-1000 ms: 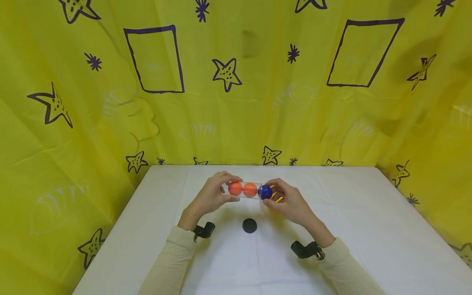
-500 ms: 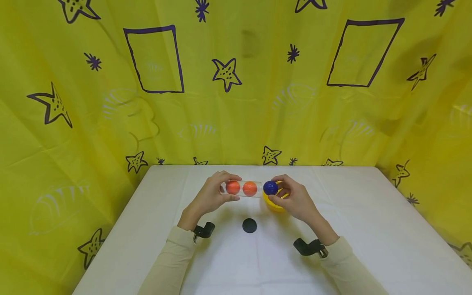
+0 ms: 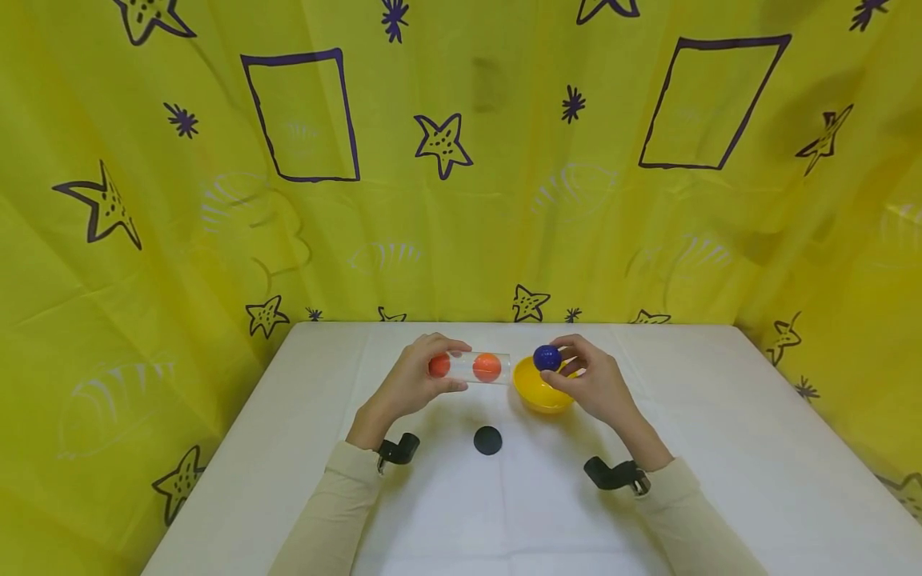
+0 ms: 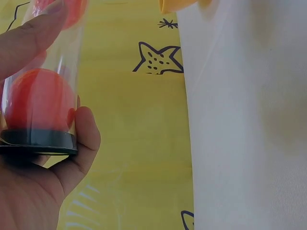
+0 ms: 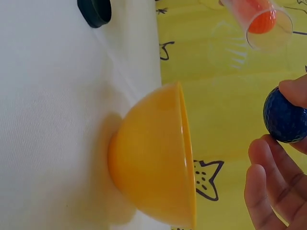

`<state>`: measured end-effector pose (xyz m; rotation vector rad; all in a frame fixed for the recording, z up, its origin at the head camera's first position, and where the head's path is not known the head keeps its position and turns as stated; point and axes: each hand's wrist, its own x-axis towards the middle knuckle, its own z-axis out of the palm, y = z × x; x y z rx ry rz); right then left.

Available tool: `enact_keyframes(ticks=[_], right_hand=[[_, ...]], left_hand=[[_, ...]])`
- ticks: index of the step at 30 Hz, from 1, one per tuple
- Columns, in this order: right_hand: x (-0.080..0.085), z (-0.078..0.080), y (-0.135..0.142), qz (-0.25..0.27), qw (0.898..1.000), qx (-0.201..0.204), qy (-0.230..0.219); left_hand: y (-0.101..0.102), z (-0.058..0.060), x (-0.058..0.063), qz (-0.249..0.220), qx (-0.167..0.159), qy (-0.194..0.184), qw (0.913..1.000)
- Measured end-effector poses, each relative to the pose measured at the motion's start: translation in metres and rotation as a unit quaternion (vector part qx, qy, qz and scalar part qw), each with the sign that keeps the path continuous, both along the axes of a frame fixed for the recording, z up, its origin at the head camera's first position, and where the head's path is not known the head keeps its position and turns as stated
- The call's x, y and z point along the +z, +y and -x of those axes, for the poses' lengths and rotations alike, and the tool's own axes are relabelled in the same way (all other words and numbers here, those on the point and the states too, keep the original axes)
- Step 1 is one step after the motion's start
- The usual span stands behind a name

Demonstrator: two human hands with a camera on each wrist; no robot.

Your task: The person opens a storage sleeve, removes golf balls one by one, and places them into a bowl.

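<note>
My left hand (image 3: 416, 372) grips a clear tube (image 3: 461, 376) by its left end, holding it sideways above the table. Two orange balls lie apart inside: one ball (image 4: 41, 100) sits against the black end cap (image 4: 41, 140), the other ball (image 3: 487, 368) nearer the open right end. Between thumb and fingertips my right hand (image 3: 594, 380) pinches a dark blue dimpled golf ball (image 5: 285, 116). That ball is over the far right side of a yellow bowl (image 3: 540, 392), above its rim in the right wrist view.
A loose black cap (image 3: 487, 440) lies on the white table (image 3: 432, 512) in front of the tube. Behind the table hangs a yellow curtain (image 3: 504, 224) with drawn stars. Each wrist wears a black camera mount (image 3: 612, 474).
My right hand has drawn the blue golf ball out of the tube's open end and rightward over the bowl. One orange ball has rolled left within the tube; the left hand stays put.
</note>
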<state>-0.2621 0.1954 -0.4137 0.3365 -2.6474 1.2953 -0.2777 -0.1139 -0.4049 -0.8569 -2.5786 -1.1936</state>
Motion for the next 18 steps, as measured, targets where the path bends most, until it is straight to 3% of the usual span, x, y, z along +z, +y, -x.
enact_keyframes(ticks=[18], right_hand=[[-0.02, 0.016, 0.017, -0.033, 0.999, -0.034, 0.022]], left_hand=[[-0.002, 0.0, 0.001, -0.005, -0.005, 0.002, 1.0]])
